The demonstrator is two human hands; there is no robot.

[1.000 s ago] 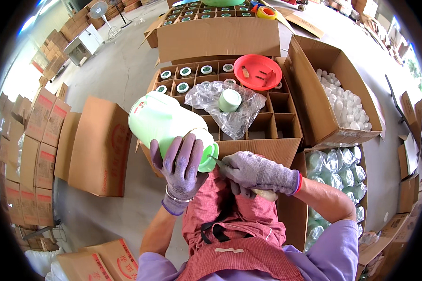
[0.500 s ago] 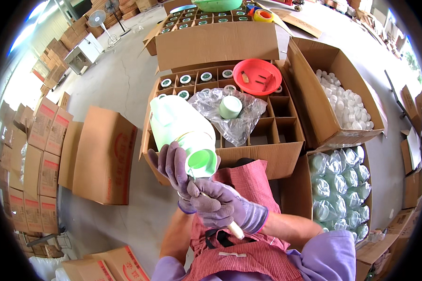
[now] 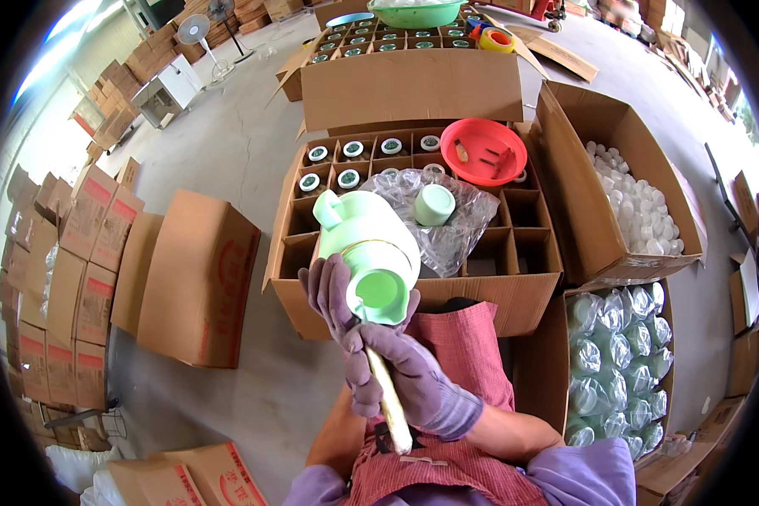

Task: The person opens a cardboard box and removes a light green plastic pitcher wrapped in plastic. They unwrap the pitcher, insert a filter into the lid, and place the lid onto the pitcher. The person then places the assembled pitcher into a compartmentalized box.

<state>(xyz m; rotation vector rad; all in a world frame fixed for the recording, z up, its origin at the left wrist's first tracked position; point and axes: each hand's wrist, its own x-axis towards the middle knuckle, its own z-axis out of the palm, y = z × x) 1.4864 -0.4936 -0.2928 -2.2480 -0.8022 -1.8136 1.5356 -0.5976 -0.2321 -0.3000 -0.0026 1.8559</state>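
Observation:
A pale green plastic jug (image 3: 367,229) points its mouth toward me, and my gloved left hand (image 3: 332,302) grips it from beneath near the neck. My gloved right hand (image 3: 420,381) is closed around a slim tool with a long pale handle (image 3: 388,402). Its working end meets the jug's rim or is covered by my fingers, so its kind cannot be made out. Past the jug, a small pale green cup (image 3: 434,205) lies on a crumpled clear plastic bag (image 3: 440,250). Both rest over a divided carton (image 3: 489,297) with several white-lidded containers in its far cells.
A red basin (image 3: 514,150) with small tools sits on the carton's far right corner. To the right stand a carton of small white plastic pieces (image 3: 637,207) and one of film-wrapped greenish containers (image 3: 620,363). A brown carton (image 3: 190,282) stands on the left.
The jug has turned so its mouth faces me more squarely and its handle shows. My right hand has shifted, and the tool's pale handle now shows more fully.

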